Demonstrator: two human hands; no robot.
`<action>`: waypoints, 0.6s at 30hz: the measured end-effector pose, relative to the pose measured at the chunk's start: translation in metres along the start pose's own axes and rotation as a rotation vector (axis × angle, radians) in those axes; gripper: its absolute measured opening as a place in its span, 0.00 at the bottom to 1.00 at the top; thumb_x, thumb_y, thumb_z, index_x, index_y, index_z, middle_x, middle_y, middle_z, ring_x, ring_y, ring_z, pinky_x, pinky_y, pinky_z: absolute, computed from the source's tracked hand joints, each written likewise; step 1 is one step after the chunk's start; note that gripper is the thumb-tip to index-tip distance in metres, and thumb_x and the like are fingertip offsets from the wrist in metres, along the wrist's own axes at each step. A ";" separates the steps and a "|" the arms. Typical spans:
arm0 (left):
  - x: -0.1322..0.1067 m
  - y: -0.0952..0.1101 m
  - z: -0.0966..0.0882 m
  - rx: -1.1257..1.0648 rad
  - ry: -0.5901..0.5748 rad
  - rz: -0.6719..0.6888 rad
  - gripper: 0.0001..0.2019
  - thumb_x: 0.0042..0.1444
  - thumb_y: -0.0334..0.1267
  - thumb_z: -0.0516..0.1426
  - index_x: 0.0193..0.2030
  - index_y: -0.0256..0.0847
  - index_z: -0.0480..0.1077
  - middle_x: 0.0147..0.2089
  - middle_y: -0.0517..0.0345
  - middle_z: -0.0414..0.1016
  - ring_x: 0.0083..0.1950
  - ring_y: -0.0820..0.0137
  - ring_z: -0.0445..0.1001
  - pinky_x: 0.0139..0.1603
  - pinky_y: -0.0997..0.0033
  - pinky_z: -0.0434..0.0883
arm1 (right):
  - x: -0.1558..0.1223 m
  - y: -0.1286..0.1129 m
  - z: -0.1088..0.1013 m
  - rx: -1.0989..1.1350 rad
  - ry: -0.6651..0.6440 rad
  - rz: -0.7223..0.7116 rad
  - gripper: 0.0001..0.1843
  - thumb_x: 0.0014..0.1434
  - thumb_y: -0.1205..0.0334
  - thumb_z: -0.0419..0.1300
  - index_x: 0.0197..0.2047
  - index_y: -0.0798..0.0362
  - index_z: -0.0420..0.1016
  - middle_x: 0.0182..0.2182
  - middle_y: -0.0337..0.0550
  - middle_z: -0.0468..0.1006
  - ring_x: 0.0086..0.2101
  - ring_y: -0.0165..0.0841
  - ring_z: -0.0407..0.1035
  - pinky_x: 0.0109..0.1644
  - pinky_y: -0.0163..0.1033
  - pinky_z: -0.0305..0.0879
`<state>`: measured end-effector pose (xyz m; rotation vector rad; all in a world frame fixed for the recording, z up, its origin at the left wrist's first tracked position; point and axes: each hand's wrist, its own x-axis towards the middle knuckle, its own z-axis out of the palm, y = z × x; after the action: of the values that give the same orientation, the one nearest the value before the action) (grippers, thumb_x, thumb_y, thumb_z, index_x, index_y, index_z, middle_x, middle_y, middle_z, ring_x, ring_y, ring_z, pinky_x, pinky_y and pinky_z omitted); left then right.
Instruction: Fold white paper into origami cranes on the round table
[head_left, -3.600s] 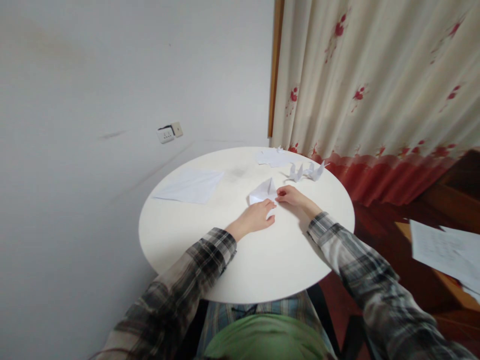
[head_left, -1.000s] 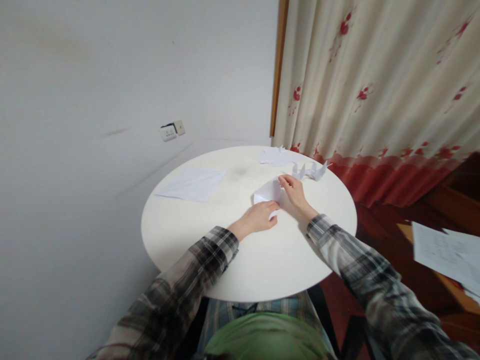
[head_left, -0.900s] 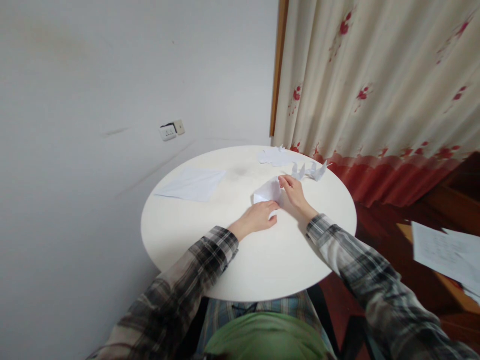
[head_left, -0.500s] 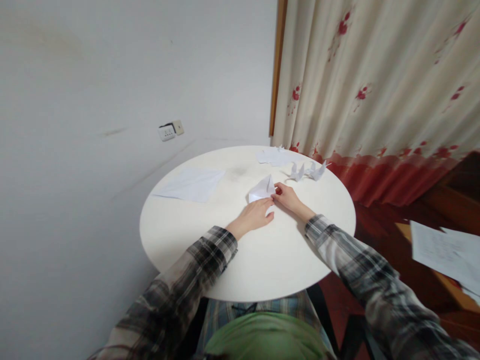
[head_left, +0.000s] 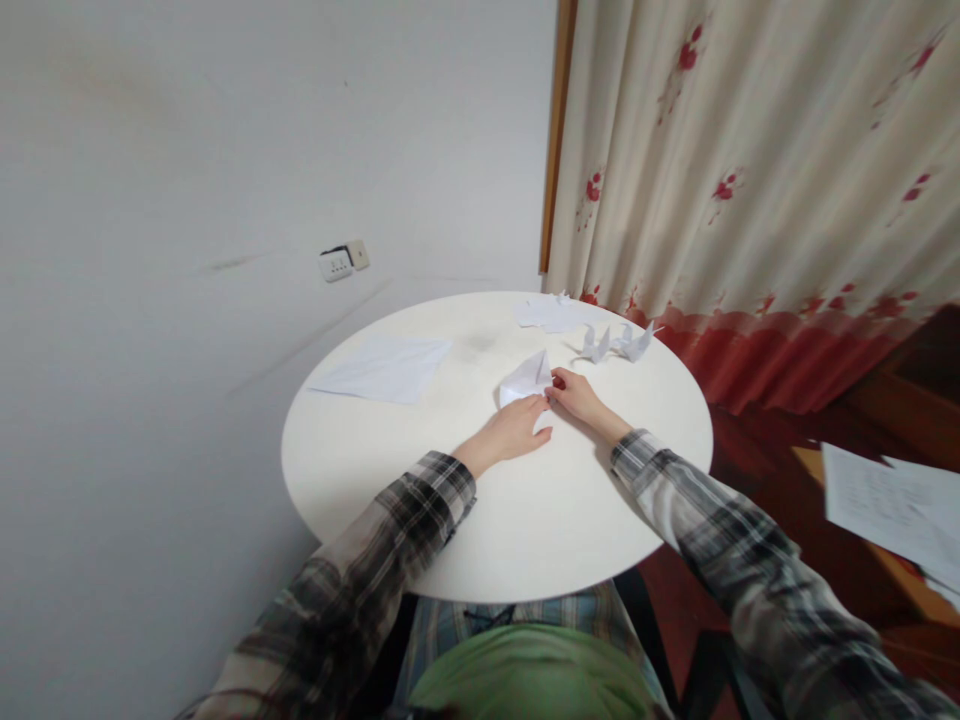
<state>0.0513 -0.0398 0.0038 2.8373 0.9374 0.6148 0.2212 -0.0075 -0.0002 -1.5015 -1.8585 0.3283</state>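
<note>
A folded sheet of white paper [head_left: 525, 378] rests on the white round table [head_left: 517, 530], one flap standing up in a point. Across its near edge lies my left hand [head_left: 510, 428], palm down, fingers stretched and thumb apart; it covers part of the sheet. My right hand [head_left: 579, 398] pinches the paper's right edge between thumb and fingers. The fingertips of both hands nearly meet there, and the exact fold under them is hidden. Two white paper cranes, one left [head_left: 595, 345] and one right [head_left: 634, 343], stand just beyond my right hand.
A flat white sheet [head_left: 382, 370] lies at the table's left. More white paper [head_left: 551, 316] with a small folded piece [head_left: 561, 298] is at the far edge. A wall with a socket [head_left: 336, 264] borders the left, a curtain [head_left: 750, 200] the right. Printed papers [head_left: 885, 500] lie lower right.
Hardly anything differs. Both hands keep their places on the folded paper, and the whole view has shifted very slightly.
</note>
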 end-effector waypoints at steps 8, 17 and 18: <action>0.001 0.002 -0.003 0.078 -0.017 0.017 0.23 0.56 0.44 0.52 0.54 0.32 0.60 0.54 0.42 0.67 0.55 0.60 0.66 0.57 0.61 0.62 | 0.000 -0.001 -0.001 -0.005 -0.008 0.009 0.04 0.50 0.65 0.55 0.31 0.54 0.69 0.24 0.37 0.71 0.26 0.28 0.61 0.31 0.32 0.54; 0.004 0.006 -0.006 0.133 -0.032 0.010 0.22 0.57 0.49 0.50 0.50 0.33 0.65 0.50 0.44 0.67 0.52 0.58 0.66 0.54 0.60 0.63 | 0.000 -0.005 -0.002 0.144 0.001 -0.031 0.23 0.61 0.47 0.43 0.24 0.53 0.66 0.22 0.40 0.70 0.25 0.30 0.64 0.32 0.34 0.58; 0.004 0.006 -0.006 0.137 -0.032 0.009 0.22 0.57 0.49 0.50 0.50 0.33 0.65 0.49 0.44 0.67 0.52 0.58 0.66 0.54 0.60 0.63 | 0.000 -0.005 -0.002 0.149 0.012 -0.037 0.24 0.61 0.46 0.43 0.23 0.52 0.65 0.21 0.41 0.70 0.25 0.31 0.64 0.31 0.35 0.58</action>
<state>0.0556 -0.0428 0.0121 2.9627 0.9990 0.5234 0.2190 -0.0094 0.0039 -1.3644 -1.8085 0.4306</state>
